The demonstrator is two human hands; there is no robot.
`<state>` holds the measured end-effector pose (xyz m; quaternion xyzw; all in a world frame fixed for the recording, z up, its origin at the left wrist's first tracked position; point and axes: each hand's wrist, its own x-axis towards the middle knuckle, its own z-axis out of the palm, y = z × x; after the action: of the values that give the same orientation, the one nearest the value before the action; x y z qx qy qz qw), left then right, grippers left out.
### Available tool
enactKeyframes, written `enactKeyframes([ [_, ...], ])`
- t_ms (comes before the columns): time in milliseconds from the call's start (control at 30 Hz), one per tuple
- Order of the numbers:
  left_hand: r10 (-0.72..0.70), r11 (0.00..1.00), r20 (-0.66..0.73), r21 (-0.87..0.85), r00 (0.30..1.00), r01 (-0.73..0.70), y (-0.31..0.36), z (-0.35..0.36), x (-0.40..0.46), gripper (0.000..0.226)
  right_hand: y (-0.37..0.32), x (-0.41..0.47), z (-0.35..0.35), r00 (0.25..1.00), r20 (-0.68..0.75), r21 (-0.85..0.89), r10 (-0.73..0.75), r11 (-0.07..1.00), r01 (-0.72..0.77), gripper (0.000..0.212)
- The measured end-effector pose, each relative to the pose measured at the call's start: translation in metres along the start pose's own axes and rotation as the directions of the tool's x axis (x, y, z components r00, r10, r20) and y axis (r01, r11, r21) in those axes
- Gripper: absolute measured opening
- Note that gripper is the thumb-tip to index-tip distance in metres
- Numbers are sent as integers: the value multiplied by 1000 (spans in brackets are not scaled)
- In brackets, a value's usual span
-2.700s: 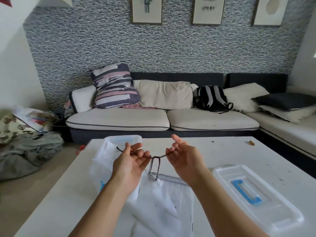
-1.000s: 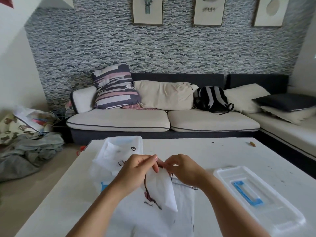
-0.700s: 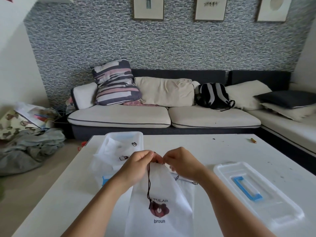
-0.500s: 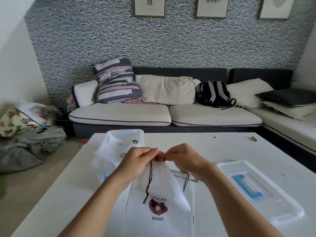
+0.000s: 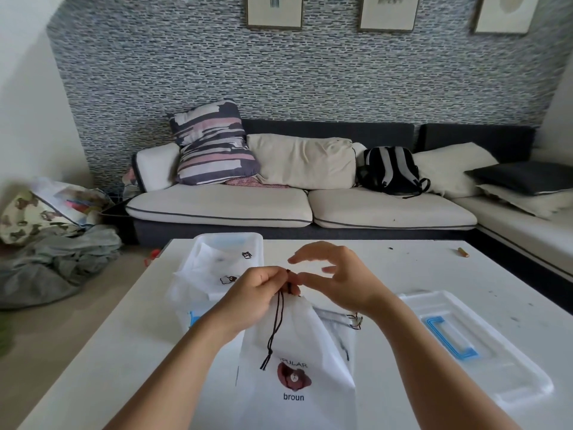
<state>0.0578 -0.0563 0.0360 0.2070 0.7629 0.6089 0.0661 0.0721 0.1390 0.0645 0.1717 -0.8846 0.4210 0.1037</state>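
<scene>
Left hand [image 5: 254, 293] pinches the pouch [image 5: 297, 352] at its gathered neck; right hand [image 5: 338, 280] has its fingers spread loose. The centre-left bin [image 5: 229, 238] holds spare pouches [image 5: 214, 268] on the white desk [image 5: 403, 268].

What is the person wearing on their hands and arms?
Nothing at all! The left hand and the right hand have no gloves, rings or watch. The forearms are bare too, with no sleeves showing.
</scene>
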Motion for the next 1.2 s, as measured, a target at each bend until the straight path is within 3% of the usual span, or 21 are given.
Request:
enactKeyframes([
  [133,8,998,77,69,997,-13,2,2,-3,41,-7,1,2,994,92,34,-64,998,61,20],
  [267,24,995,69,95,997,-30,6,2,-4,41,-8,2,3,1000,2,80,-11,997,11,6],
  [400,35,997,90,67,995,-41,10,1,-6,38,-6,2,2,999,33,247,43,968,-50,5],
  [533,52,997,67,-55,996,-48,15,0,-7,35,0,2,0,978,144,533,153,820,-207,5],
  [667,44,991,36,-130,998,-39,15,2,-6,30,0,2,11,954,265,706,140,645,-291,12],
  [900,-24,958,-12,-287,1000,20,17,1,-5,30,-5,4,18,971,204,687,121,689,-230,13],
  [1067,-35,965,27,-261,999,41,15,-3,-8,28,-5,2,12,972,227,567,57,804,-179,11],
  [1200,-44,953,22,-298,999,48,16,-2,-8,25,-3,4,17,969,211,691,131,681,-243,15],
])
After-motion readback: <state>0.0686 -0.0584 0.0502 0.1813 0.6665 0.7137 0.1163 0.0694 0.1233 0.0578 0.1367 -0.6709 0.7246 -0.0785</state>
